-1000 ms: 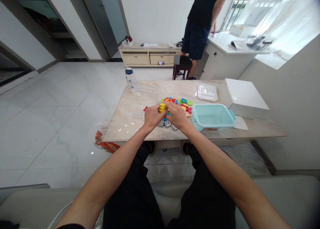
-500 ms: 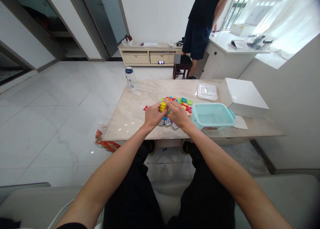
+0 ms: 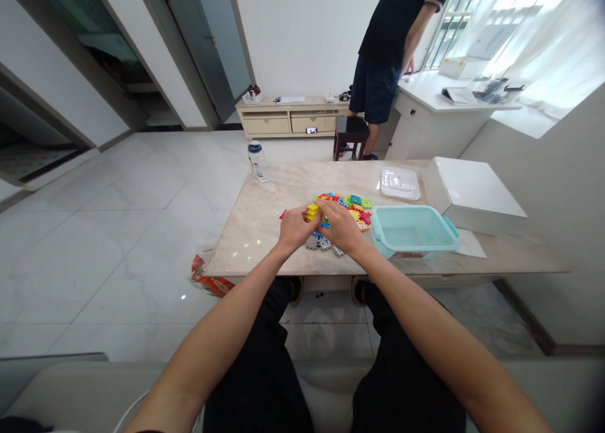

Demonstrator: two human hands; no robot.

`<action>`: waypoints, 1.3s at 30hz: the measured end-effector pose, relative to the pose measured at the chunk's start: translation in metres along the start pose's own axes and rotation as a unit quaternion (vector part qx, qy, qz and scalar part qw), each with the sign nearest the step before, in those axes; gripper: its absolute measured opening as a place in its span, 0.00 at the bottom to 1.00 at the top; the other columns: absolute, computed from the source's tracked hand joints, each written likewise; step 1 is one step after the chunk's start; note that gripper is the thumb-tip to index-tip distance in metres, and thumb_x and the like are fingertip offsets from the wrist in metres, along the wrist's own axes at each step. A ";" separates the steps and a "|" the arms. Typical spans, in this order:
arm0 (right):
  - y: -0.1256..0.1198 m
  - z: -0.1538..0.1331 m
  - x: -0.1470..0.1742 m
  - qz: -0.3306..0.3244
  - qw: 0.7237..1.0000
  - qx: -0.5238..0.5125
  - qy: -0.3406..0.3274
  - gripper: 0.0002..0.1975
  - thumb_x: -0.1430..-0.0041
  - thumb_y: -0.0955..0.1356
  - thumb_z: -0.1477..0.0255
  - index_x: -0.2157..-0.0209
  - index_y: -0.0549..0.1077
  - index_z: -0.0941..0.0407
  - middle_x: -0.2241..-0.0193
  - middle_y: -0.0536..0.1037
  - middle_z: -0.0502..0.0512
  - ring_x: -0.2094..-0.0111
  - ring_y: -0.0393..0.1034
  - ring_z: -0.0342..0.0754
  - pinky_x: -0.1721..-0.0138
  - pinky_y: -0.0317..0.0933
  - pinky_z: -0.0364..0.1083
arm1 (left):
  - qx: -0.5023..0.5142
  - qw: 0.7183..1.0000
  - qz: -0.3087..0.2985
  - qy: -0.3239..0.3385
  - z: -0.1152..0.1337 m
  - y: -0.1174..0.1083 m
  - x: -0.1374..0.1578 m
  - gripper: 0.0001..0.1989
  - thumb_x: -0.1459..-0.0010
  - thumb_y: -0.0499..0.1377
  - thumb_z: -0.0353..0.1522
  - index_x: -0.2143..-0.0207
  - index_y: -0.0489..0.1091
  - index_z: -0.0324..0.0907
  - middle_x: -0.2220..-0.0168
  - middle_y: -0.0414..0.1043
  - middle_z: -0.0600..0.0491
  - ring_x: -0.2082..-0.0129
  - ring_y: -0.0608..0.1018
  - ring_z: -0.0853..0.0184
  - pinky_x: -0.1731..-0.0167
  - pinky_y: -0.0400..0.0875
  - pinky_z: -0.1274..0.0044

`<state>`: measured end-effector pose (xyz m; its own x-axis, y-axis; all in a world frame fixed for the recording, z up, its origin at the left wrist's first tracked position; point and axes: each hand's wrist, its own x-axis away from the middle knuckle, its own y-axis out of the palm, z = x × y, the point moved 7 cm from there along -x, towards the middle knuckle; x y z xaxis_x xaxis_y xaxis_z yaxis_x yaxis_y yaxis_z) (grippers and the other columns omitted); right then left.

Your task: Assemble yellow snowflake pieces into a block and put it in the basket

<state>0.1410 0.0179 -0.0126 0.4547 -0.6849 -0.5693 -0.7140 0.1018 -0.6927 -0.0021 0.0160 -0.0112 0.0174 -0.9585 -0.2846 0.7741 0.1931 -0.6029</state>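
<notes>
At twelve o'clock, left hand [image 3: 293, 229] and right hand [image 3: 342, 226] grasp yellow toothed blocks [image 3: 312, 212]; heading and long axis indeterminate.

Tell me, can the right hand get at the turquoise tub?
Probably yes: the turquoise tub stands close by the right hand, nothing tall between, though that hand is busy with yellow pieces.

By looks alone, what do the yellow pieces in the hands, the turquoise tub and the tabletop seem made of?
Yellow pieces: probably plastic, given the bright, even colour; too small to judge the finish.
Turquoise tub: likely moulded plastic, smooth, with rounded corners and uniform tint.
Tabletop: stone or a stone-look surface, smooth, with faint veining; which one stays open.
</notes>
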 end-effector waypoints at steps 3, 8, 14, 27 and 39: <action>0.003 -0.001 0.000 -0.016 1.000 0.000 -0.010 0.30 0.36 0.72 0.76 0.33 0.70 0.55 0.36 0.74 0.66 0.34 0.68 0.62 0.32 0.62 0.62 | 0.044 0.998 -0.015 -0.031 -0.013 0.003 -0.001 0.21 0.38 0.61 0.48 0.73 0.75 0.40 0.75 0.77 0.52 0.74 0.77 0.65 0.74 0.60 0.77; 0.014 0.000 0.000 -0.053 0.999 0.003 0.003 0.30 0.39 0.75 0.76 0.36 0.72 0.57 0.42 0.79 0.67 0.39 0.72 0.62 0.34 0.64 0.61 | 0.043 0.997 -0.043 -0.048 -0.026 0.011 0.002 0.22 0.41 0.62 0.49 0.77 0.70 0.41 0.79 0.70 0.54 0.76 0.72 0.67 0.76 0.56 0.77; 0.016 0.006 -0.001 -0.059 0.998 -0.002 0.039 0.27 0.40 0.75 0.76 0.39 0.75 0.57 0.45 0.81 0.65 0.42 0.75 0.59 0.37 0.67 0.57 | 0.009 0.998 -0.052 -0.043 -0.023 0.011 0.000 0.22 0.42 0.61 0.48 0.79 0.68 0.42 0.80 0.68 0.55 0.77 0.70 0.68 0.76 0.54 0.77; 0.011 0.006 -0.001 -0.075 0.994 0.036 0.076 0.21 0.38 0.76 0.71 0.45 0.77 0.59 0.48 0.82 0.68 0.43 0.75 0.63 0.38 0.67 0.61 | 0.041 0.993 -0.095 -0.049 -0.021 0.009 -0.003 0.22 0.42 0.63 0.49 0.76 0.72 0.41 0.80 0.70 0.55 0.78 0.69 0.68 0.76 0.56 0.77; 0.028 0.028 -0.002 0.029 0.891 -0.371 0.260 0.17 0.37 0.72 0.63 0.51 0.79 0.57 0.53 0.85 0.60 0.51 0.81 0.52 0.45 0.73 0.52 | -0.265 0.964 0.004 -0.006 0.003 -0.010 -0.002 0.17 0.34 0.61 0.46 0.60 0.81 0.43 0.66 0.83 0.43 0.64 0.82 0.54 0.67 0.61 0.73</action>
<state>0.1355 0.0423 -0.0433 0.2362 -0.9551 -0.1790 -0.9712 -0.2258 -0.0763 -0.0079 0.0156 -0.0018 0.0308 -0.9584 -0.2837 0.3421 0.2768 -0.8980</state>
